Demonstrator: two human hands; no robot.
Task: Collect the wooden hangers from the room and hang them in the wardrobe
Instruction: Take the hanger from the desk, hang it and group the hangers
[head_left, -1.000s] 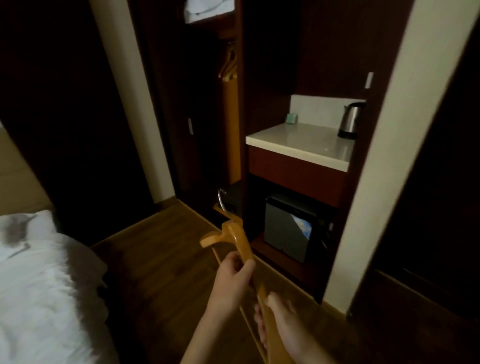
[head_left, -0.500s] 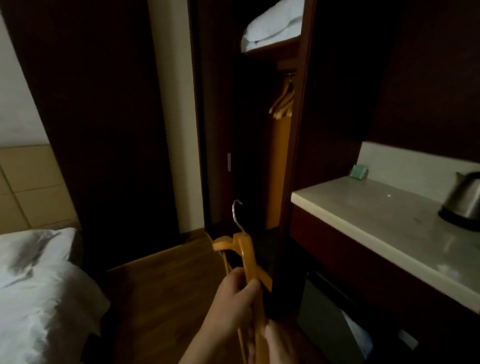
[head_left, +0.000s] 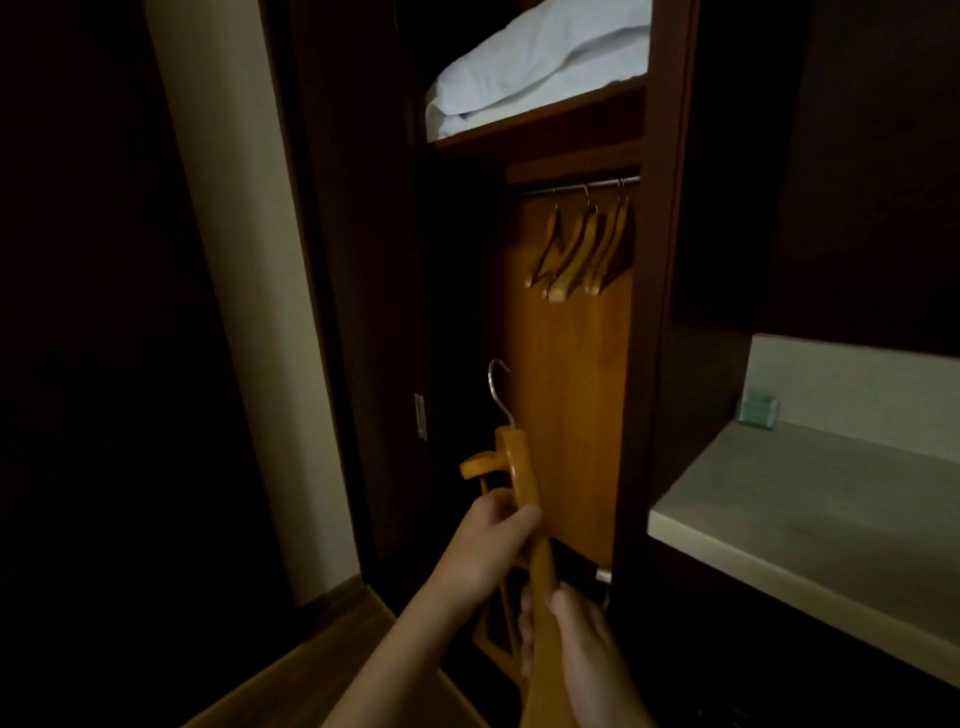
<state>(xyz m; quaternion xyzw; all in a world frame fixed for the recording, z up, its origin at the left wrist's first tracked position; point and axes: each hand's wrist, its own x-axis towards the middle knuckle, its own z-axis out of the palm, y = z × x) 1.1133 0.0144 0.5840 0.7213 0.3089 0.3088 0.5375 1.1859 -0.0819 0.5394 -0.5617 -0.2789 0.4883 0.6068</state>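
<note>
Nearest the camera, the right hand (head_left: 571, 644) is curled round the lower end of a wooden hanger (head_left: 517, 467), thumb on top of the wood. Just above it the left hand (head_left: 488, 551) grasps the same hanger further up, fingers wrapped about the arm. The hanger stands steeply on end, its metal hook (head_left: 497, 384) pointing up toward the open wardrobe (head_left: 660, 312). A second stub of wood juts out to the left at its top; whether that belongs to another hanger cannot be told. Wooden floor (head_left: 322, 670) shows below the forearms.

Inside the wardrobe a lit wooden panel (head_left: 566, 395) lies behind the hook. Higher up, a metal rail (head_left: 576, 188) carries several hung hangers (head_left: 582, 249), bunched near its right end. On the shelf above the rail lies folded white bedding (head_left: 540, 67). To the right, a pale counter (head_left: 805, 519) bears a small teal box (head_left: 759, 410) against its back wall.
</note>
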